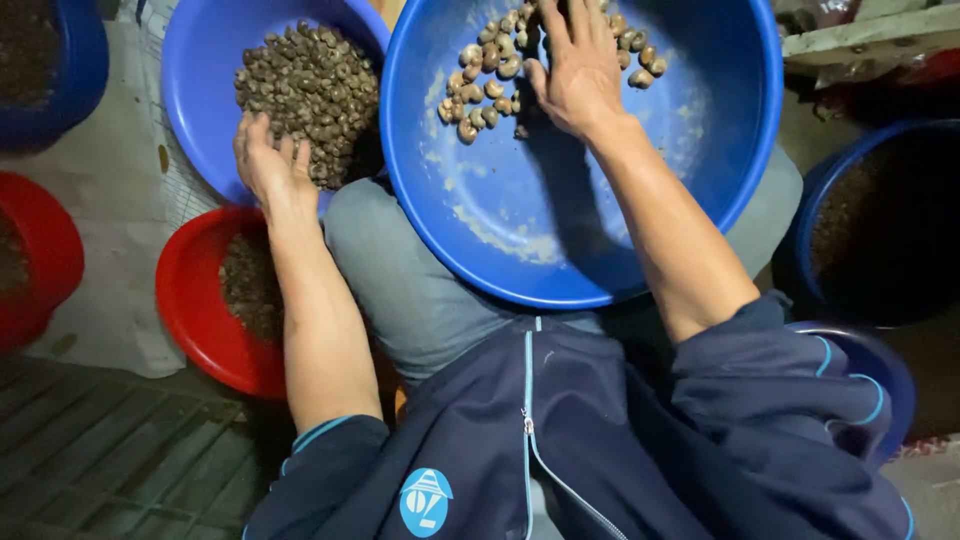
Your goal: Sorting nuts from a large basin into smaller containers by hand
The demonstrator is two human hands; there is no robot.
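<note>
Over two blue basins, both hands lie open on cashew nuts (500,70).

Surroundings of the sorting station, seen from above.
A red basin (195,300) holding dark nuts sits at lower left, with a second red basin (40,255) at the left edge. Dark-filled blue tubs occupy the top-left corner (60,70) and right side (830,200). A pale sheet (110,200) covers the floor beside a dark slatted grate (110,450).
</note>
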